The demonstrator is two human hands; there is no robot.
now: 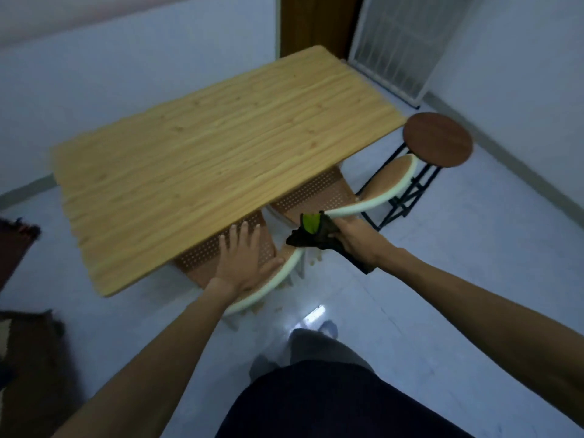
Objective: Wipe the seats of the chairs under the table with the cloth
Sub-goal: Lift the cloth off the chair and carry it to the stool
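Note:
Two chairs are tucked under a light wooden table (196, 159). Each has a brown perforated seat and a pale curved back rail. My left hand (243, 263) lies flat with spread fingers on the near chair's seat (205, 254), its thumb against the pale rail. My right hand (357, 237) grips a dark cloth (311, 233) with a green patch, held between the two chairs at the end of the far chair's rail (373, 203). The far chair's seat (316, 194) shows past the table edge; most of both seats is hidden under the tabletop.
A round brown stool (437, 139) on a black frame stands right of the far chair. A white grille (398, 45) leans by a brown door at the back. Dark rugs lie at the left edge. My legs stand on the pale tiled floor (458, 279).

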